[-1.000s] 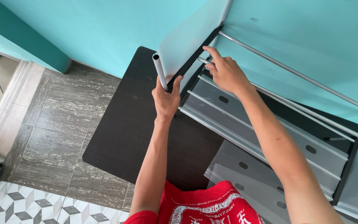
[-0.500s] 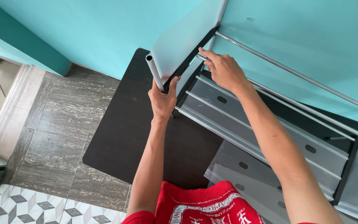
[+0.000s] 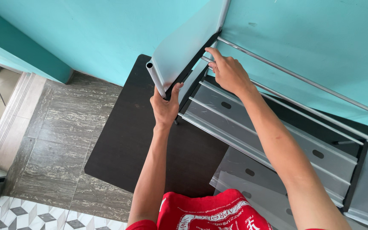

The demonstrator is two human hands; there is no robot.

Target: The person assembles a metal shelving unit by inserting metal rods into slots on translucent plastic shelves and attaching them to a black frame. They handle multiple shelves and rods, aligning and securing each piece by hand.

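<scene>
At rack (image 3: 273, 140): both hands grip frosted panel (image 3: 184, 47).

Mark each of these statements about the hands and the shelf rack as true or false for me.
1. The left hand grips the end of the grey panel by its metal tube. True.
2. The right hand lies flat on the floor. False: it is up at the black frame beside the panel.
3. The wall behind the rack is turquoise. True.
4. A black mat lies on the floor under the rack. True.
5. The person wears a blue garment. False: the cloth is red with white print.
</scene>
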